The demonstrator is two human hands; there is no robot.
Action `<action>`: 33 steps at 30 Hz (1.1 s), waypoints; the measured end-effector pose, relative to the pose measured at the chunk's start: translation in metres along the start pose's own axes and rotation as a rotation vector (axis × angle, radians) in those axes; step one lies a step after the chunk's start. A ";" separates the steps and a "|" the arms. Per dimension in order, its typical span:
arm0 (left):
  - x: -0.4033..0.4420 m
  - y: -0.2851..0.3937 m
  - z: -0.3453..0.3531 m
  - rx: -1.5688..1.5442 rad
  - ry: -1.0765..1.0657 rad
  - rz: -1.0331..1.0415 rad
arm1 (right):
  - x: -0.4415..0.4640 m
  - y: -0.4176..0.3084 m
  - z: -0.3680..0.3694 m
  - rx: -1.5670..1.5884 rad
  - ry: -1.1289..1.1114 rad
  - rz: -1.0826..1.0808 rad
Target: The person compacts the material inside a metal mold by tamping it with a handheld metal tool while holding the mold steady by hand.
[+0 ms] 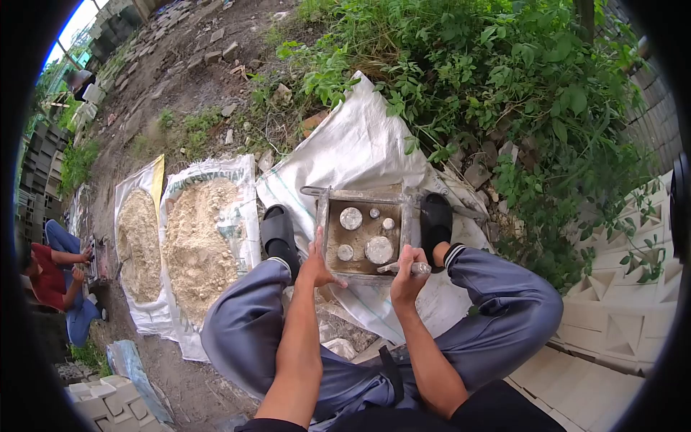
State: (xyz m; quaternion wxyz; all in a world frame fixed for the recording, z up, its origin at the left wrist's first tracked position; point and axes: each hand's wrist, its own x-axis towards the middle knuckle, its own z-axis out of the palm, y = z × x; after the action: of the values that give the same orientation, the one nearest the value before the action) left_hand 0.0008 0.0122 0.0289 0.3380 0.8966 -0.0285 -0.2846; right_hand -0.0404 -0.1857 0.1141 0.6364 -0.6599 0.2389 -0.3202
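A square box mould (323, 227) with greyish walls lies on a white woven sack (353, 147) between my feet. Several round grey discs of different sizes, among them a large disc (378, 249) and another disc (350, 218), sit inside it on a sandy brown bottom. My left hand (315, 268) rests against the mould's near left corner, fingers stretched along the side and thumb spread along the near wall. Over the near right corner, my right hand (409, 277) is closed round a short grey-coated tool (419, 268); its exact kind is unclear.
Two opened sacks of pale sandy powder (201, 241) lie to the left. Leafy plants (497, 86) grow at the back right. Pale patterned blocks (626, 309) are stacked at the right. A person in a red shirt (52, 277) squats at the far left.
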 end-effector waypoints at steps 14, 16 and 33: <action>0.005 -0.003 -0.001 -0.004 0.017 0.003 | 0.032 -0.027 -0.024 0.026 -0.267 -0.029; 0.000 -0.001 -0.001 -0.026 -0.022 -0.028 | 0.034 -0.012 -0.029 0.042 -0.289 -0.045; 0.004 -0.007 0.002 -0.098 -0.056 -0.028 | 0.033 -0.027 -0.033 0.248 -0.219 -0.043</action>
State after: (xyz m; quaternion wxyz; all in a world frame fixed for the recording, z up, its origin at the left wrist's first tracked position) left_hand 0.0019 0.0156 0.0219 0.3764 0.8711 -0.0116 -0.3152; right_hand -0.0447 -0.2302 0.1440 0.7280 -0.6123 0.1126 -0.2870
